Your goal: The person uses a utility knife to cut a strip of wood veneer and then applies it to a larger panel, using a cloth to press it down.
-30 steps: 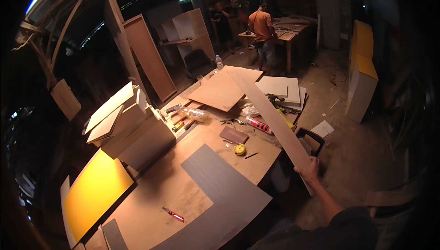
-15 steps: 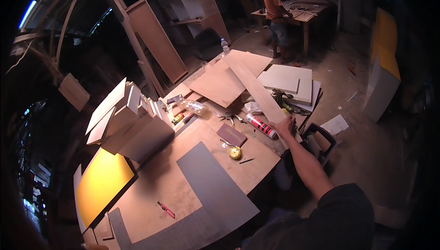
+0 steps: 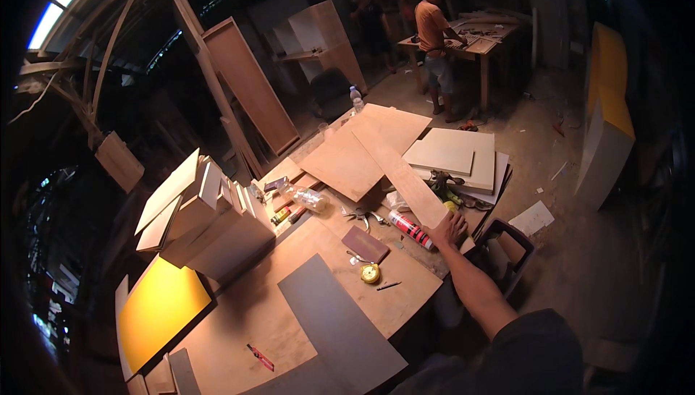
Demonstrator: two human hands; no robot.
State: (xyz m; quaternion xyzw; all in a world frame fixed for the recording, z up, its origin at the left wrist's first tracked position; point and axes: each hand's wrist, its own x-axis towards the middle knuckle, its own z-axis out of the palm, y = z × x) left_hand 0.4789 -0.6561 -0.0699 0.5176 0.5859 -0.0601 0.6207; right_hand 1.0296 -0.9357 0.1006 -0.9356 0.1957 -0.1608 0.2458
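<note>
My right hand (image 3: 450, 231) is at the near end of a long, narrow wooden board (image 3: 402, 176), its fingers over the board's edge. The board's far end lies on a large plywood sheet (image 3: 344, 150). Just left of my hand lies a red and white sealant cartridge (image 3: 410, 229). Closer in are a brown notebook (image 3: 365, 244), a yellow tape measure (image 3: 370, 273) and a thin black pen (image 3: 389, 286). A grey L-shaped sheet (image 3: 337, 308) covers part of the workbench (image 3: 239, 323), with a red cutter knife (image 3: 260, 357) beside it. My left hand is out of sight.
Stacked panels (image 3: 210, 221) stand at the left beside a glossy yellow panel (image 3: 161, 308). White boards (image 3: 449, 153) lie beyond my right hand, and a dark bin (image 3: 510, 250) sits beside the bench. A person in orange (image 3: 433, 22) stands at a farther table.
The view has tilted up, so the scene sits lower. My right hand has shifted slightly along with the narrow board's near end, and its fingers now show more spread over the edge.
</note>
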